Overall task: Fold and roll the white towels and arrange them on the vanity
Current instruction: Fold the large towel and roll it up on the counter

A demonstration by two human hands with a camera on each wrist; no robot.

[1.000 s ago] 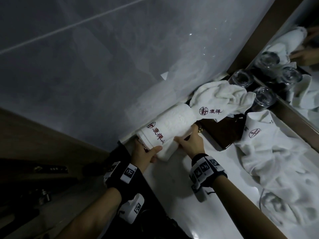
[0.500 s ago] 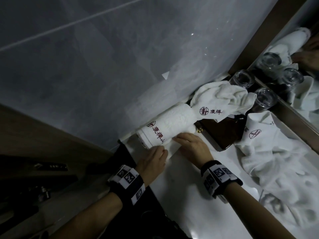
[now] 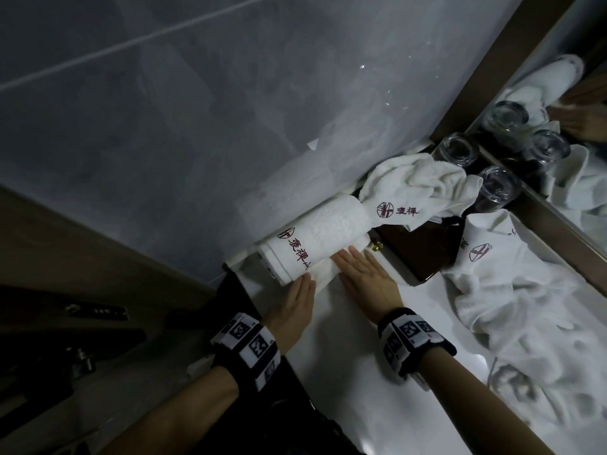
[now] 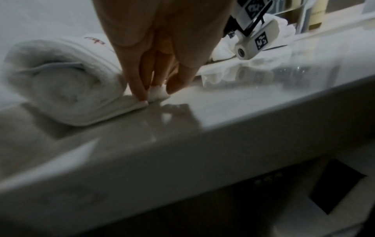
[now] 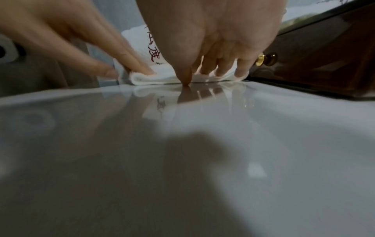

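A rolled white towel with red lettering lies against the grey wall at the far left of the white vanity top. Its loose flap lies flat on the counter toward me. My left hand presses straight fingers on the flap's left corner. My right hand lies flat with its fingers pressing the flap's right part. A crumpled white towel sits behind the roll. Another loose white towel is spread at the right.
A dark wooden box with a brass knob stands just right of the roll. Upturned drinking glasses stand by the mirror at the back right. The vanity's front edge drops off at my left.
Both hands have gone from gripping the roll's near side to lying flat with straight fingers on its loose flap. The roll has stayed against the wall.
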